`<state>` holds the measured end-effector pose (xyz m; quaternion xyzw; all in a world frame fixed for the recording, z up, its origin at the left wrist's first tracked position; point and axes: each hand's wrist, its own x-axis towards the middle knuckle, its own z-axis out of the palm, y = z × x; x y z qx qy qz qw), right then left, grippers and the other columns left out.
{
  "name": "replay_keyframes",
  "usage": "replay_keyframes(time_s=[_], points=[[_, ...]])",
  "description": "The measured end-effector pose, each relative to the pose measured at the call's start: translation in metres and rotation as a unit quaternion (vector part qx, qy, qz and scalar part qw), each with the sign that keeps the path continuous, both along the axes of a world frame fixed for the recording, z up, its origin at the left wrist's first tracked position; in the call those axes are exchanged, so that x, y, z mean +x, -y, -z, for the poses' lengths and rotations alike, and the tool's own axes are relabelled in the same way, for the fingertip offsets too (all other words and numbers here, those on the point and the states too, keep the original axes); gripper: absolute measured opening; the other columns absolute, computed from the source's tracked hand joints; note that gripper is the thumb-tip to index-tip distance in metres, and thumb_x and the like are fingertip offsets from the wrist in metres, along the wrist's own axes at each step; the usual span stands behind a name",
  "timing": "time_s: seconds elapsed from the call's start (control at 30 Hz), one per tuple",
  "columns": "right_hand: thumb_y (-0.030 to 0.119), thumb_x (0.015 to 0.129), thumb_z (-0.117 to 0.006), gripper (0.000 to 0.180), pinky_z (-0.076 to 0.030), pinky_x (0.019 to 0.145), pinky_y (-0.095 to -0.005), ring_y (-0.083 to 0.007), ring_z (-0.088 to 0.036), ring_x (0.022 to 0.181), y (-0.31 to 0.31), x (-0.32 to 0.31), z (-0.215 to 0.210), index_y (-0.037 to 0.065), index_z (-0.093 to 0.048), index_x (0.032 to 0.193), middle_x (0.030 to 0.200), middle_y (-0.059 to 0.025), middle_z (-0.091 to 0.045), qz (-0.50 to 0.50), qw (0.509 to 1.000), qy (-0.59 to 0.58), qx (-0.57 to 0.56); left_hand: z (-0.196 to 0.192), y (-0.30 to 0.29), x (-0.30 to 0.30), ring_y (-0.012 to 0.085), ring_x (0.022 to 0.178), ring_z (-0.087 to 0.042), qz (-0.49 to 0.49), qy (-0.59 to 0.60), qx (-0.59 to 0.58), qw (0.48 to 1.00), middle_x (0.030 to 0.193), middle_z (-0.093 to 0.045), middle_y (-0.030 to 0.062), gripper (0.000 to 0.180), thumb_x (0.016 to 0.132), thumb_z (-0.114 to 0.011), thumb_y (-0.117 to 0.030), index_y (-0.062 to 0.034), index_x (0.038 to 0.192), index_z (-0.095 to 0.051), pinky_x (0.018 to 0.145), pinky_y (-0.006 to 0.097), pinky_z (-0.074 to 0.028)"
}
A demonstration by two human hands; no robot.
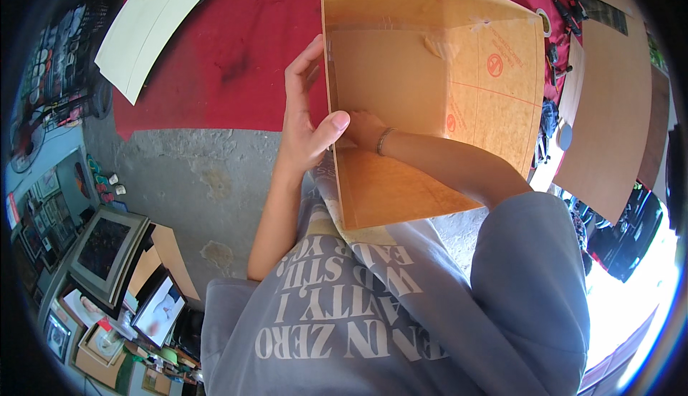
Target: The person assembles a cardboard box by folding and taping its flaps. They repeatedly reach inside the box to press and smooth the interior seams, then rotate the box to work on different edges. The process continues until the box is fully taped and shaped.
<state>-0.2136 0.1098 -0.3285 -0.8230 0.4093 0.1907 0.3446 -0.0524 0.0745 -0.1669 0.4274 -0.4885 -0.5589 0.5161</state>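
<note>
Both hands are on one translucent amber sheet (430,95), held upright close to the chest. Left hand (304,120) grips its left edge; right hand (364,129) presses behind it, fingers unclear. Farther off: red table (236,52), cream boards (154,16).

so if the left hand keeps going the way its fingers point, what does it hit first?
The left hand grips the edge of the translucent orange-brown sheet, fingers pointing up-picture. Beyond them is only the red table covering, likely lower down; depth is unclear.

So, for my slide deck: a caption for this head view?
Left hand grips a translucent orange sheet's edge; right hand behind it.
</note>
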Motion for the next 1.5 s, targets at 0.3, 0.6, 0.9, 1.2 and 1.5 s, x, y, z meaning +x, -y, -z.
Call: replay_keyframes(time_s=[0.3, 0.6, 0.9, 1.2, 1.5], points=[[0.018, 0.091, -0.066, 0.020, -0.061, 0.081, -0.0439, -0.0326, -0.074, 0.101, -0.011, -0.001, 0.004, 0.005, -0.074, 0.104, 0.112, -0.0163, -0.074, -0.032, 0.996, 0.070, -0.041, 0.002, 0.003, -0.004, 0.0372, 0.150, -0.032, -0.006, -0.024, 0.000, 1.000, 0.160, -0.034, 0.0209, 0.103, 0.080, -0.079, -0.059, -0.0028, 0.153, -0.033, 0.125, 0.052, -0.025], [0.015, 0.087, -0.068, 0.012, -0.061, 0.078, -0.0443, -0.0333, -0.075, 0.096, -0.023, 0.008, 0.032, 0.007, -0.076, 0.092, 0.097, -0.0167, -0.076, 0.056, 0.990, 0.129, -0.002, -0.001, 0.002, -0.002, 0.0376, 0.150, -0.034, -0.004, -0.009, 0.008, 1.000, 0.160, -0.035, 0.0206, 0.105, 0.078, -0.079, -0.061, -0.0028, 0.153, -0.033, 0.124, 0.052, -0.025], [0.017, 0.090, -0.067, 0.016, -0.061, 0.080, -0.0455, -0.0353, -0.075, 0.097, -0.010, -0.009, 0.028, 0.006, -0.076, 0.097, 0.102, -0.0175, -0.076, 0.029, 0.994, 0.107, 0.009, 0.001, 0.004, -0.001, 0.0380, 0.149, -0.034, -0.001, -0.007, 0.002, 1.000, 0.159, -0.035, 0.0205, 0.106, 0.078, -0.079, -0.061, -0.0024, 0.153, -0.033, 0.124, 0.053, -0.026], [0.018, 0.088, -0.068, 0.014, -0.061, 0.077, -0.0449, -0.0333, -0.076, 0.091, -0.020, 0.004, 0.030, 0.008, -0.076, 0.094, 0.098, -0.0148, -0.077, -0.014, 0.989, 0.142, -0.032, 0.000, 0.004, -0.003, 0.0373, 0.149, -0.034, -0.001, -0.010, 0.007, 1.000, 0.159, -0.035, 0.0203, 0.105, 0.077, -0.079, -0.061, -0.0031, 0.152, -0.034, 0.124, 0.053, -0.026], [0.011, 0.088, -0.064, 0.014, -0.060, 0.080, -0.0480, -0.0372, -0.074, 0.095, -0.011, 0.001, 0.011, 0.006, -0.076, 0.095, 0.100, -0.0202, -0.075, -0.004, 0.994, 0.106, 0.019, -0.002, 0.003, -0.003, 0.0380, 0.149, -0.034, -0.007, -0.009, 0.008, 1.000, 0.159, -0.035, 0.0208, 0.105, 0.076, -0.079, -0.060, -0.0030, 0.152, -0.034, 0.124, 0.053, -0.027]])
